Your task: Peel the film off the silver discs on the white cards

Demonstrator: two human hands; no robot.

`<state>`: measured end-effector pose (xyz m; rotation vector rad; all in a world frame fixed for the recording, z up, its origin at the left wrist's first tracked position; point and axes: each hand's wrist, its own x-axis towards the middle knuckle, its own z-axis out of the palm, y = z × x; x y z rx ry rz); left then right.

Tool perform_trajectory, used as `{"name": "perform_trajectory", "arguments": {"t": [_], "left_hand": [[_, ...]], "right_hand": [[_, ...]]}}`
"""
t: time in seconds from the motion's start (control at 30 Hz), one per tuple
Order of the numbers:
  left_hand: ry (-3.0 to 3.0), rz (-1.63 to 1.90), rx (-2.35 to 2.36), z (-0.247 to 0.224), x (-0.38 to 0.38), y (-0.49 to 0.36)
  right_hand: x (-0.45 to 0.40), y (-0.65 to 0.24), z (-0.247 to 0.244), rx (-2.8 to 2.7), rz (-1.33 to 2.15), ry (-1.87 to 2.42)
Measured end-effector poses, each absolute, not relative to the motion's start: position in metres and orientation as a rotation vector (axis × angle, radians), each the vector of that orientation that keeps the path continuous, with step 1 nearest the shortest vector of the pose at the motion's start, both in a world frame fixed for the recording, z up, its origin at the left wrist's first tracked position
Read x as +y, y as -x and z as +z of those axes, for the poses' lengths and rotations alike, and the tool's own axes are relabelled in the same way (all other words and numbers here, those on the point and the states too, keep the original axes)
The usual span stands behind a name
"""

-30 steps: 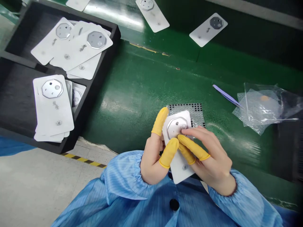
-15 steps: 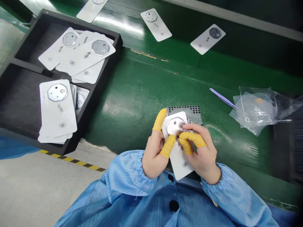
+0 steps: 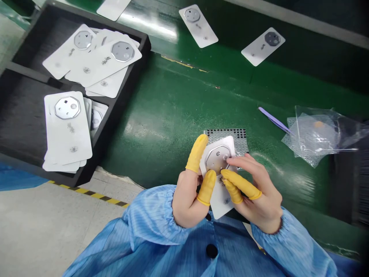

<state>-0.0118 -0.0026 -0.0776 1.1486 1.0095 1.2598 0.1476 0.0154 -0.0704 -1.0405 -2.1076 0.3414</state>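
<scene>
My left hand [image 3: 188, 194], with yellow finger cots on thumb and index finger, grips a white phone back panel [image 3: 221, 209] by its left side. An octagonal silver camera plate [image 3: 212, 157] with small round holes sits at the panel's upper end, facing me. Over the plate's lower edge, the yellow-cotted thumb and index finger of my right hand [image 3: 258, 196] come together; whatever is between them is too small to make out. A bare right finger rests at the plate's right edge. Partly behind the panel lies a clear sheet [image 3: 241, 144] bearing rows of black dots.
A black divided tray [image 3: 108, 129] at left holds overlapping white panels [image 3: 69, 134]. More panels [image 3: 198, 27] lie at the back of the green bench [image 3: 170, 104]. To the right are purple tweezers [image 3: 273, 118] and clear plastic bags [image 3: 317, 134].
My right hand has turned a little and its wrist has shifted right, its fingers still at the camera plate. The panel in my left hand has tilted slightly. The view has shifted a little.
</scene>
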Motion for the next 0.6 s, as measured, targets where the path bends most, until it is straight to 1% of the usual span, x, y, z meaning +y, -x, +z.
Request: {"name": "perform_trajectory", "arguments": {"t": [0.23, 0.5, 0.6], "left_hand": [[-1.139, 1.249, 0.973, -0.0732, -0.0030, 0.0110], [-1.213, 1.264, 0.963, -0.0697, -0.0037, 0.0115], [-1.229, 1.268, 0.946, -0.0679, -0.0021, 0.0119]], "right_hand": [[0.0148, -0.1473, -0.0696, -2.077, 0.357, 0.980], [0.0079, -0.1500, -0.0688, -1.978, 0.521, 1.026], [0.0061, -0.1489, -0.0692, -2.003, 0.495, 1.076]]}}
